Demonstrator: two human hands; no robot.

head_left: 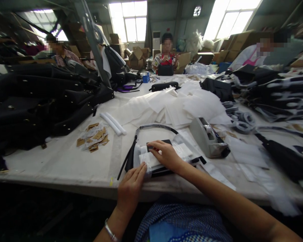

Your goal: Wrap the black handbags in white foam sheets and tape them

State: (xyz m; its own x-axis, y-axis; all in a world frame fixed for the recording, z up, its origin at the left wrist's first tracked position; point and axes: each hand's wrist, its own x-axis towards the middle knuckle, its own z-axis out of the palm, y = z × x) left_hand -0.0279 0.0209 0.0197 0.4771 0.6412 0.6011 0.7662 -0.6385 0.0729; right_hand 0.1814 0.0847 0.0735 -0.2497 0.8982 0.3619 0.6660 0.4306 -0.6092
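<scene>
A black handbag (130, 161) lies at the table's front edge, its strap (156, 127) arched behind it in clear wrapping. White foam sheet and clear plastic (183, 150) cover much of its top. My left hand (131, 183) rests at the near left corner, fingers stretched flat and close together, tips touching the plastic-wrapped edge. Over the middle, my right hand (164, 154) has its fingers bent around the left edge of a black flat piece (164, 142). Its fingertips partly hide that edge. Right of the bag stands a grey tape dispenser (208, 139).
Beyond the bag, white foam sheets (171, 104) are heaped. To the left lie small brown-and-clear packets (94, 137), two white rolls (113, 123) and piled black bags (40, 90). More wrapped bags (282, 94) fill the right side. A co-worker (165, 58) sits opposite.
</scene>
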